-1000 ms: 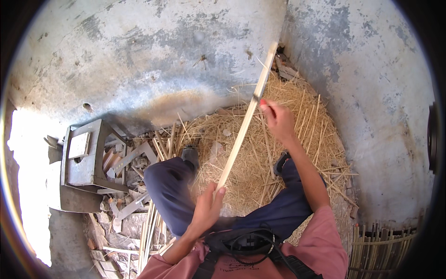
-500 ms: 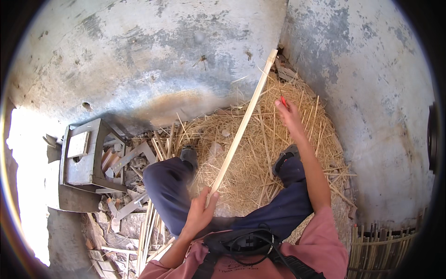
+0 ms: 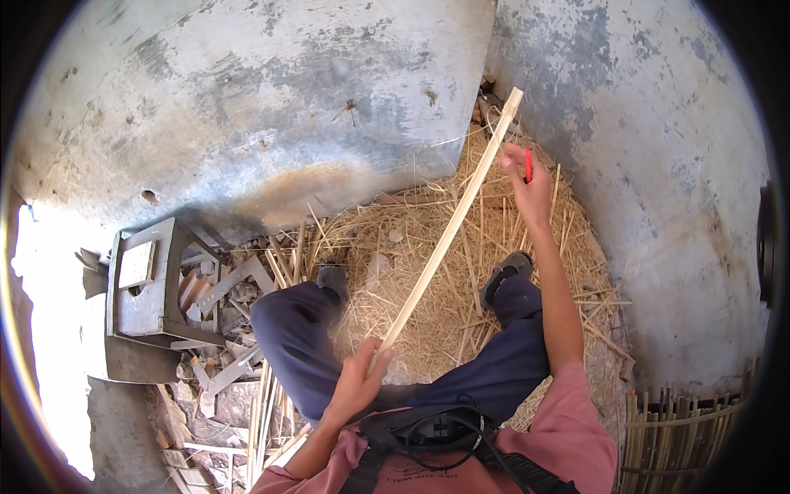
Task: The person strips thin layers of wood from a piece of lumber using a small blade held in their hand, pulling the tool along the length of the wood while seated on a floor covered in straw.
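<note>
A long pale strip of split wood or bamboo (image 3: 448,236) slants up and away from my lap toward the corner of the walls. Its near end is gripped in my left hand (image 3: 355,385), low between my knees. Beside the strip's far part is my right hand (image 3: 533,188), closed around a small tool with a red handle (image 3: 528,166). The fingertips are close to the strip's right edge; whether they touch it I cannot tell. The tool's working end is hidden or too thin to make out.
Straw-like shavings (image 3: 411,288) cover the floor between my feet. At left a wooden stool (image 3: 156,284) lies on its side among scrap wood. Several long strips (image 3: 262,416) lie by my left leg. Worn walls meet ahead; a slatted basket or fence (image 3: 679,440) stands at lower right.
The strip's far end has swung to the right. My right hand has turned and moved slightly up and right, and its fingers are closer to the strip. My left hand keeps its grip.
</note>
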A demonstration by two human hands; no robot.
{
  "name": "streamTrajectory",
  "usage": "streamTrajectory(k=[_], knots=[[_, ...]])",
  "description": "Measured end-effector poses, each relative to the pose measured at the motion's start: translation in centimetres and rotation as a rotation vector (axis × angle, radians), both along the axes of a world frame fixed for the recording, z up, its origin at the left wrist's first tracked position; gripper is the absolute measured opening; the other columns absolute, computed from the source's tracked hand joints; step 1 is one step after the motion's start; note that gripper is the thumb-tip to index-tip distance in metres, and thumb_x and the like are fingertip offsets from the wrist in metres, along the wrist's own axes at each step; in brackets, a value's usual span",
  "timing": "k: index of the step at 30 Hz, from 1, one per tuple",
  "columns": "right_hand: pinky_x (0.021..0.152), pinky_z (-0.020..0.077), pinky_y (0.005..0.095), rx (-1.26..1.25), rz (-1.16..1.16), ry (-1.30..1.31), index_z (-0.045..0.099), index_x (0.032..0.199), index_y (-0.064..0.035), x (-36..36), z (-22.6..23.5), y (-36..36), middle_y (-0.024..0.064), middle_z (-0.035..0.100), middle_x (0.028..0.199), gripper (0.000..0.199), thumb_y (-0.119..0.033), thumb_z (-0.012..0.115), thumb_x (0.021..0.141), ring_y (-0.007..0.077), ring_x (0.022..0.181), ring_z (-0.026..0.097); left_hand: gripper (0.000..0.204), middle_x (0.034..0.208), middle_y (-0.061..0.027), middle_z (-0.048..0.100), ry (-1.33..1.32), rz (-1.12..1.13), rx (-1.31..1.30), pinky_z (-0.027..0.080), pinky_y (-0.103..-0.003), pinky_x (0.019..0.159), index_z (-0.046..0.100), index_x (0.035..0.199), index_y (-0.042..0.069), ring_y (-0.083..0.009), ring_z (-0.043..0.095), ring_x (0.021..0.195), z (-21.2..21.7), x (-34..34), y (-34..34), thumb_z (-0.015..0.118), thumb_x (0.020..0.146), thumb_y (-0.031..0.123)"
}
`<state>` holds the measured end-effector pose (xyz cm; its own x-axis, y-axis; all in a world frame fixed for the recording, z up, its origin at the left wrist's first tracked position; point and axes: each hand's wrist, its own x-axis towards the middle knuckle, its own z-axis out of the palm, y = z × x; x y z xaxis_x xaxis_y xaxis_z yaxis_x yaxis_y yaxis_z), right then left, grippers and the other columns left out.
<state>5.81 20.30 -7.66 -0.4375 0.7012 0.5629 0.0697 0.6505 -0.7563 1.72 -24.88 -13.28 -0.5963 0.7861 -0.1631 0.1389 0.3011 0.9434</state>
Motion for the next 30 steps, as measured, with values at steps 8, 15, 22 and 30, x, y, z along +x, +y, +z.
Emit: streamTrajectory(k=[8, 15, 22, 30], knots=[[0.072, 0.0490, 0.0259, -0.333, 0.128, 0.116, 0.073, 0.126, -0.0006, 0.7, 0.5, -1.9, 0.0070, 0.077, 0.104, 0.031, -0.020, 0.071, 0.102, 0.0102, 0.077, 0.063, 0.020, 0.068, -0.0026, 0.061, -0.107, -0.050, -0.062, 0.048, -0.029, 0.051, 0.057, 0.111, 0.002, -0.0098, 0.060, 0.054, 0.5, -0.3, 0.4, 0.058, 0.110, 0.023], [0.045, 0.0266, 0.0197, -0.575, 0.408, 0.181, 0.057, 0.147, 0.0008, 1.6, 3.3, -3.9, 0.0121, 0.077, 0.120, 0.047, -0.011, 0.066, 0.102, -0.0012, 0.050, 0.034, 0.023, 0.070, -0.0041, 0.063, -0.141, -0.078, 0.002, 0.050, -0.028, 0.052, 0.056, 0.124, 0.001, -0.0107, 0.063, 0.058, -1.5, -1.2, 1.2, 0.053, 0.112, 0.020], [0.071, 0.0518, 0.0290, -0.226, 0.660, -0.303, 0.043, 0.162, -0.0118, 2.0, 7.9, -10.5, 0.0082, 0.078, 0.126, 0.062, -0.011, 0.063, 0.103, 0.0083, 0.063, 0.059, 0.025, 0.065, 0.0006, 0.051, -0.268, -0.090, -0.036, 0.051, -0.027, 0.053, 0.055, 0.124, 0.000, -0.0074, 0.052, 0.053, -2.7, -1.8, 2.2, 0.047, 0.114, 0.022], [0.072, 0.0536, 0.0320, -0.091, 0.463, -0.445, 0.062, 0.141, -0.0086, 1.3, 2.5, -8.0, 0.0074, 0.078, 0.085, 0.038, -0.014, 0.066, 0.103, 0.0139, 0.074, 0.071, 0.021, 0.066, 0.0022, 0.051, -0.463, -0.076, 0.035, 0.044, -0.025, 0.052, 0.057, 0.122, 0.004, -0.0060, 0.047, 0.054, -3.5, -1.8, 3.2, 0.046, 0.114, 0.020]])
